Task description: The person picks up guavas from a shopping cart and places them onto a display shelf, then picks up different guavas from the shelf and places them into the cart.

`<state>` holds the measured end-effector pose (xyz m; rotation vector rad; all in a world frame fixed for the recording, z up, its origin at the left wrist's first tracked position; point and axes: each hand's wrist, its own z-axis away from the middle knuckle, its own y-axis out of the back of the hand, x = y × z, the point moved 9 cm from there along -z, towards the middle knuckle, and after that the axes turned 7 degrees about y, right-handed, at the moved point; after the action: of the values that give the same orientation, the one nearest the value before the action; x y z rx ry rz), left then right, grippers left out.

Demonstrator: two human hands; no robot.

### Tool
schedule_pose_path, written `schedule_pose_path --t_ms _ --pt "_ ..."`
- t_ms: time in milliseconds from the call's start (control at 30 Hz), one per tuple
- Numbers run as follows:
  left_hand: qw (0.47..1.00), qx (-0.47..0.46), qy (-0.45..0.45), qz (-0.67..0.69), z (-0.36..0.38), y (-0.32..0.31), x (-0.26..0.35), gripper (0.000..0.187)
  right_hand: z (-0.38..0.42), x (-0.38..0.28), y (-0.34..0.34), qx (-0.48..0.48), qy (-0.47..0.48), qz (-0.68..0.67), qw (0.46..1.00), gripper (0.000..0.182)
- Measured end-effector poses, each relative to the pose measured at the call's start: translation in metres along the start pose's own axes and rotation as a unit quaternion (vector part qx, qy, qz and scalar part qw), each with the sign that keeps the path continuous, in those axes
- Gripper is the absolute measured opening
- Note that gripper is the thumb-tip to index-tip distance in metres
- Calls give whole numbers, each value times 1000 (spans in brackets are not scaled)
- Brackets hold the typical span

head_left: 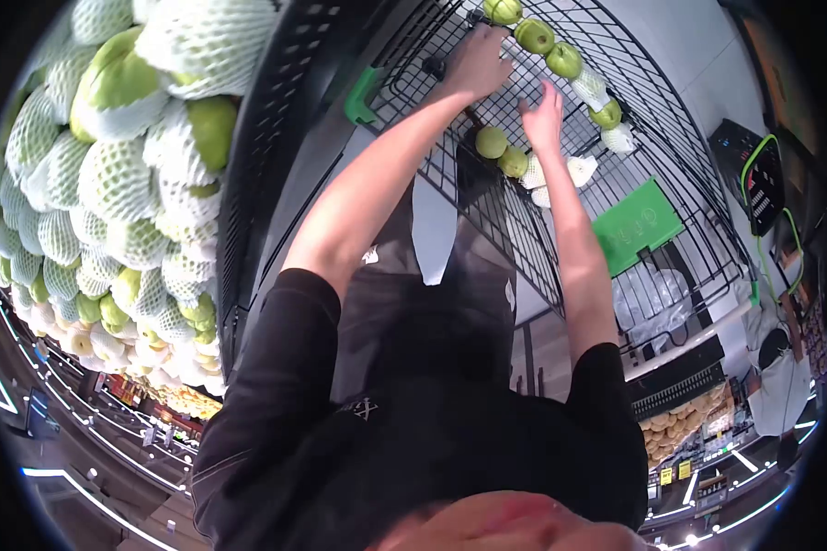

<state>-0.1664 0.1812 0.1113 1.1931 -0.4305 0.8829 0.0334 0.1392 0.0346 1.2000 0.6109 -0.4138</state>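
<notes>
My left hand [476, 64] is over the far side of a black wire shopping cart [648, 64], with its fingers apart and nothing visible in them. Just beyond its fingertips sits a green guava [503, 11], first in a curved row along the cart. My right hand [543, 118] is also open, inside the cart, thumb and fingers spread. Between the hands and my body lie two bare guavas [492, 142] and some white foam net sleeves [580, 170]. The row continues with another guava [563, 60] and a foam-wrapped guava [589, 89].
A tall display of foam-wrapped guavas [110, 179] rises on my left behind a black perforated panel [271, 119]. A green plastic flap [639, 225] and a clear plastic bag [652, 298] are at the cart's near right. Another person [781, 390] stands at the far right.
</notes>
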Motion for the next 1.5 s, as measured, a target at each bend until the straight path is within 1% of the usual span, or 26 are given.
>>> schedule_pose_path --t_ms 33,133,233,267,300,333,367,467,533,567,600,667,700,767,867,1000,1067,1133,1167,1200,1267,1333,1367,1400,1467,1500 --pt "997 24 29 -62 -24 -15 -17 59 -24 -7 3 1 27 53 998 72" --pt "961 -30 137 -238 -67 -25 -21 60 -77 -19 1 1 80 177 981 80" --pt "973 82 7 -217 -96 -40 -27 43 -112 -16 -7 9 122 243 962 84" --pt "979 54 16 -195 -103 -49 -35 41 -119 -17 -10 11 136 258 956 84" --pt "984 26 25 -172 -109 -48 -32 39 -119 -27 -4 -42 94 224 969 83" --pt "988 0 35 -149 -113 -51 -32 38 -120 -21 -9 -53 86 231 968 83" --pt "987 14 15 -159 -117 -53 -34 35 -122 -18 -13 -62 80 238 966 83" --pt "934 221 -151 -237 -109 -70 -50 31 -134 3 -31 -38 112 296 948 85" --pt "989 142 23 -39 -120 -64 -67 35 -137 7 -34 -55 94 298 948 88" --pt "987 98 111 62 -119 -64 -74 37 -137 6 -34 -48 99 300 948 87" --pt "994 70 55 -65 -121 -65 -60 40 -137 6 -34 -49 97 299 948 86" --pt "948 13 -57 -312 -120 -72 -40 48 -139 5 -34 -51 93 299 948 85" --pt "955 -10 -46 -294 -120 -68 -39 50 -139 3 -32 -40 100 295 949 84" --pt "964 -63 -25 -256 -111 -66 -32 55 -135 2 -26 -25 119 257 959 83" --pt "974 5 7 -227 -92 -46 -15 59 -127 -5 -3 25 149 189 970 83" --pt "983 131 -48 -123 -55 -1 15 67 -100 -41 51 75 140 105 982 83" --pt "974 194 -75 -88 -24 36 47 71 -84 -63 85 88 121 17 989 84" --pt "981 185 -21 -50 3 77 77 73 -70 -76 111 60 63 -111 990 85" --pt "982 183 -35 -25 16 95 88 77 -59 -94 130 62 60 -163 983 86" --pt "980 197 -12 9 36 114 98 79 -49 -112 148 64 59 -215 973 86" --pt "978 205 -34 20 75 175 144 79 -32 -138 175 76 87 -321 940 86" --pt "975 148 9 163 107 212 150 75 -11 -182 202 41 77 -439 894 87" --pt "959 116 -4 260 123 232 158 77 -1 -205 214 17 73 -486 871 88" --pt "928 91 -21 361 136 245 155 75 8 -229 225 -9 72 -530 845 90" --pt "828 -9 -35 559 167 279 172 76 33 -284 244 -67 78 -610 786 95" --pt "804 -55 -47 591 181 292 170 80 45 -318 252 -97 92 -646 752 100"
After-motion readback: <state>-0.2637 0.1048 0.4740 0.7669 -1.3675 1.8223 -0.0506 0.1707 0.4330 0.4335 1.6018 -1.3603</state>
